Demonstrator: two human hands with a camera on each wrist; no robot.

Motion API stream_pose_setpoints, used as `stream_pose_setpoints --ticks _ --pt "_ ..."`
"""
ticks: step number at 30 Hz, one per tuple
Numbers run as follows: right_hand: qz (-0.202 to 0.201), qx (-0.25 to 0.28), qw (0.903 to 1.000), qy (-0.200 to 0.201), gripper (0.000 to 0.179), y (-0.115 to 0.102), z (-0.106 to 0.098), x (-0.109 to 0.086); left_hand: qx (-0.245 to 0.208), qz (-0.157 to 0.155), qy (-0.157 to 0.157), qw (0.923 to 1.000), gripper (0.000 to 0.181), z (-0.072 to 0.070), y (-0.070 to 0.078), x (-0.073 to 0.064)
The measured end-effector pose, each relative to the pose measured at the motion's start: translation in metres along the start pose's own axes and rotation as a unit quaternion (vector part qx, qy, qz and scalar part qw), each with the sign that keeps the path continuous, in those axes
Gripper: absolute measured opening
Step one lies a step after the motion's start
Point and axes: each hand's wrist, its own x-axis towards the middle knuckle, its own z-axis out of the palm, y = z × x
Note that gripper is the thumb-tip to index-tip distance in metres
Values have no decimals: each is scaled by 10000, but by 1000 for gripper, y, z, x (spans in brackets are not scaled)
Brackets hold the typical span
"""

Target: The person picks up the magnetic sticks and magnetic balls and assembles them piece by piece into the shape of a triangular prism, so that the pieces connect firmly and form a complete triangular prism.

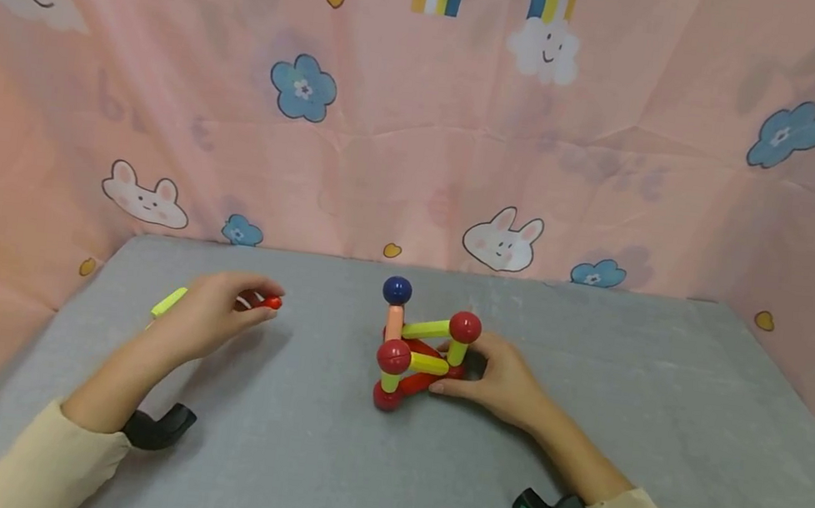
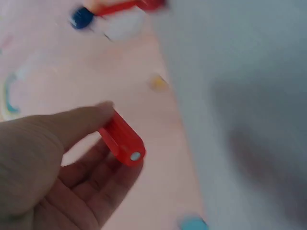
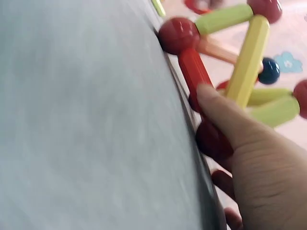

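Note:
My left hand [image 1: 208,311] is raised over the left part of the table, pinching a red magnetic stick [image 2: 123,139] between thumb and fingers. A pale metal dot shows on the stick's end. Near the table's middle stands a frame of magnetic sticks and balls, with red balls [image 1: 393,356] at its corners and yellow-green sticks [image 1: 427,328] between them. A dark blue ball [image 1: 397,291] tops an upright orange stick [image 1: 395,322]. My right hand [image 1: 506,383] grips the frame's lower right corner, its thumb against a red base stick [image 3: 194,69].
Partly hidden behind my left hand, a yellow-green stick [image 1: 169,301] lies on the grey table [image 1: 308,461]. A pink printed cloth [image 1: 388,160] hangs along the table's back and sides. Each wrist wears a black strap device [image 1: 160,427].

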Motion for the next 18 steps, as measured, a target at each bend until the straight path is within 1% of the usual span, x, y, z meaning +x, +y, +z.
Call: stream_pose_setpoints --ticks 2,3,5,6,8,11,13,14,16,18 --pt "31 11 10000 77 44 -2 2 0 -205 252 6 9995 24 2 21 6" --pt "46 31 9999 112 42 -3 3 0 -264 426 32 9987 24 4 31 9" --pt "42 95 9998 163 40 -4 5 1 -413 737 61 9964 26 7 52 14" --pt "47 140 9997 180 39 -3 5 1 -499 849 28 9951 27 9 62 16" --pt "25 190 9995 235 38 -3 6 1 -711 1152 -45 9908 28 13 82 20" --pt "-14 184 9991 389 38 -4 8 0 -846 1497 -108 9850 29 21 109 26" --pt "-25 136 9985 537 39 -5 10 0 -834 1672 -139 9823 28 27 123 30" --pt "-24 119 9980 614 40 -5 11 -1 -790 1697 -137 9822 28 31 128 32" --pt "8 61 9972 744 44 -5 13 -2 -756 1702 -142 9824 27 37 136 37" --pt "74 38 9965 838 46 -6 14 -2 -749 1622 -177 9838 26 42 140 40"
